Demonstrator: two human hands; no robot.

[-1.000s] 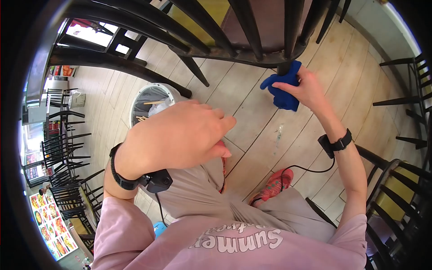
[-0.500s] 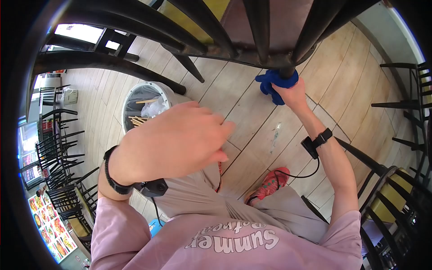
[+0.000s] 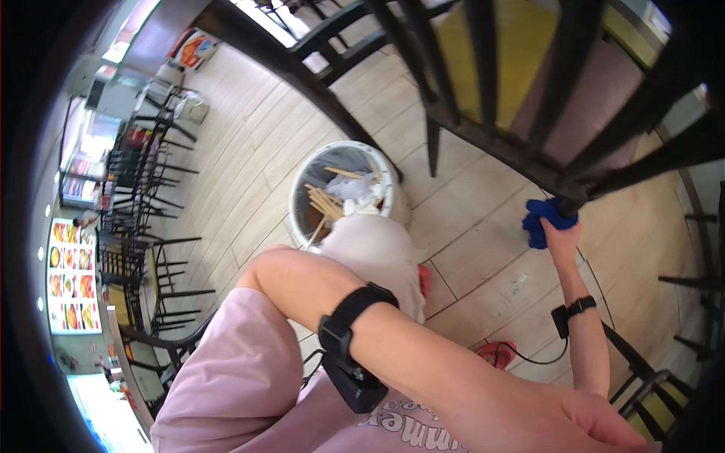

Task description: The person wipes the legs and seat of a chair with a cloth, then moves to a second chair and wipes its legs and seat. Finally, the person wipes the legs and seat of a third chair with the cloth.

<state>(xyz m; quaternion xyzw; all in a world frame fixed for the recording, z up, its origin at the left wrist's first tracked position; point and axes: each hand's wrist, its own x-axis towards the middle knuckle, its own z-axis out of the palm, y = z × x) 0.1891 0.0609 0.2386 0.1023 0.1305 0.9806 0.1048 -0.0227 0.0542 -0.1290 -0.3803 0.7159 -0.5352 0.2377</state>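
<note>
My right hand (image 3: 563, 238) is closed on a bunched blue cloth (image 3: 545, 220). The cloth wraps the dark leg of a chair (image 3: 559, 177), just below the corner of its brown and yellow seat. Across my chest lies my left arm, with a black strap and a small device on it. My left hand (image 3: 581, 423) is close to the camera at the lower right, by my right upper arm. Its fingers are mostly cut off by the frame edge, so their pose does not show.
Beside my knee stands a white bin (image 3: 298, 192) holding wooden sticks and crumpled white waste. A dark bar (image 3: 317, 106) slants above it. Another chair (image 3: 653, 392) is at the lower right. Rows of chairs (image 3: 151, 189) and a lit menu board (image 3: 74, 275) line the left side.
My left hand has swung from in front of the bin across my body to the lower right. The view has turned, showing more of the bin. My right hand keeps the cloth at the chair leg.
</note>
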